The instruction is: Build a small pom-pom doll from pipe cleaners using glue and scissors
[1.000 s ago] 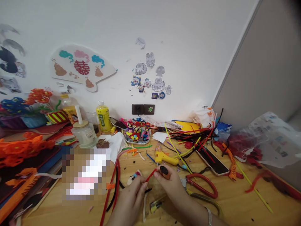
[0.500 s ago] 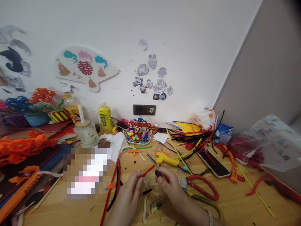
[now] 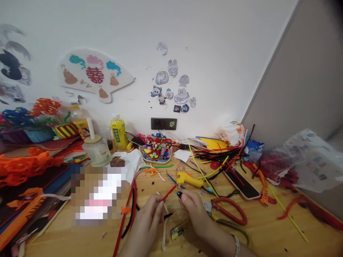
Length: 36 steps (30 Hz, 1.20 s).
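My left hand (image 3: 148, 219) was curled, its fingertips pinched on a fuzzy red pipe cleaner (image 3: 169, 193) that slanted up over the wooden tabletop (image 3: 268, 228). My right hand (image 3: 197, 214), its wrist cut off by the frame edge, was closed on a small glossy black piece (image 3: 179, 194) whose shape I couldn't make out. Just to the right lay red-handled scissors (image 3: 230, 212). Beyond them was a yellow plastic glue gun (image 3: 187, 179), and farther back a loose heap of chenille stems (image 3: 222, 155), thin and black, red and yellow.
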Each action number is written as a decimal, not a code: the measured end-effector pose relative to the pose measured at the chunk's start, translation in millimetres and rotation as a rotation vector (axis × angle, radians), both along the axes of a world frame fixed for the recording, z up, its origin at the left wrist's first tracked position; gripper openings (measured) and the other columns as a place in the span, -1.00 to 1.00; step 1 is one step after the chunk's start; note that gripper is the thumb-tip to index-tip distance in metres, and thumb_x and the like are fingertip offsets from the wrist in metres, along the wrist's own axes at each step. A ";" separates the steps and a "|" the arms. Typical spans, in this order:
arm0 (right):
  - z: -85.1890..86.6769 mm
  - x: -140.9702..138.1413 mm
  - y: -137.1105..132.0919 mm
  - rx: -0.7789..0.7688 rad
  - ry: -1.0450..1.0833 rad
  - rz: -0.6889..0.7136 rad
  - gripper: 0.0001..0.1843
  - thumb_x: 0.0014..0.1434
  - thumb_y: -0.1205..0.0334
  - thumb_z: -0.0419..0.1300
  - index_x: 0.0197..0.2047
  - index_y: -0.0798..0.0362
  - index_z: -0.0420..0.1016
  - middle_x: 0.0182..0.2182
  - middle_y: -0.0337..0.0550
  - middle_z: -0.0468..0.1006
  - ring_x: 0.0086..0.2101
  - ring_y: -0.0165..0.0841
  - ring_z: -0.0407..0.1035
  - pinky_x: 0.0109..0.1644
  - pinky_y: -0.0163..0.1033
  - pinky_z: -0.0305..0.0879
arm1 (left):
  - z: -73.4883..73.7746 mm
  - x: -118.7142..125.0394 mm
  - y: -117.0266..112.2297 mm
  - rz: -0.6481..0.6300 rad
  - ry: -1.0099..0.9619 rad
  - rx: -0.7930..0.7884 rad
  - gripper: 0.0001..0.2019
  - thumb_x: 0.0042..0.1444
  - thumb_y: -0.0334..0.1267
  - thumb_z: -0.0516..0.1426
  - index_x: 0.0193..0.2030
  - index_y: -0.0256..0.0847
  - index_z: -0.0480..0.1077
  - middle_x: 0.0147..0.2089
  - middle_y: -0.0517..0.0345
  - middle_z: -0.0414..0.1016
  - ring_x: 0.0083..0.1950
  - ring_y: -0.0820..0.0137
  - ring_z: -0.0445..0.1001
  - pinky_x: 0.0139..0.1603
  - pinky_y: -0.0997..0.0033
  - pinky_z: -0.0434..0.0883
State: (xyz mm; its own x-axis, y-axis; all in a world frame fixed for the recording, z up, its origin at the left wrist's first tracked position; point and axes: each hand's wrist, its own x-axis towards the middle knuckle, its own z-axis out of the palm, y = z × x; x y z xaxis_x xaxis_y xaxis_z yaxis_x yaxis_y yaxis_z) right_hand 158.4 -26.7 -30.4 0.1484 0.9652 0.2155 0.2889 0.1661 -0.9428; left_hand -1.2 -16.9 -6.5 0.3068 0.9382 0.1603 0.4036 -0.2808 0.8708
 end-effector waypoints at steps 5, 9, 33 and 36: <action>8.5 -2.2 -0.1 -0.006 -0.012 0.066 -0.68 0.14 0.08 -0.12 -0.58 0.02 0.06 -0.60 -0.33 0.09 -0.51 -0.42 0.05 -0.45 -0.32 -0.02 | 0.4 0.1 0.5 0.008 -0.020 0.005 -0.77 0.17 -0.12 -0.11 -0.40 -0.13 0.24 -0.58 0.29 0.28 -0.52 0.39 0.31 -0.47 0.48 0.24; 11.3 -2.4 -0.3 0.000 -0.015 0.055 -0.70 0.13 0.09 -0.12 -0.57 0.03 0.08 -0.59 -0.32 0.10 -0.51 -0.41 0.05 -0.44 -0.31 -0.02 | 1.0 0.6 1.0 0.016 -0.040 0.009 -0.77 0.15 -0.12 -0.10 -0.40 -0.14 0.26 -0.59 0.29 0.28 -0.53 0.38 0.31 -0.49 0.48 0.24; 8.8 -3.1 -2.0 0.031 -0.085 -0.024 -0.69 0.11 0.08 -0.03 -0.50 0.08 0.36 -0.59 -0.27 0.24 -0.50 -0.38 0.11 -0.44 -0.31 0.04 | 8.6 2.1 -3.5 -0.032 -0.037 -0.046 -0.75 0.18 -0.12 -0.14 -0.44 -0.14 0.19 -0.56 0.27 0.24 -0.50 0.38 0.27 -0.45 0.46 0.20; 11.2 -2.6 -0.9 0.016 -0.084 -0.011 -0.69 0.11 0.09 -0.05 -0.50 0.09 0.34 -0.60 -0.30 0.21 -0.51 -0.39 0.10 -0.45 -0.32 0.02 | 8.9 1.7 -4.0 -0.034 -0.032 -0.043 -0.75 0.18 -0.12 -0.14 -0.45 -0.13 0.18 -0.55 0.27 0.24 -0.49 0.38 0.27 -0.44 0.47 0.20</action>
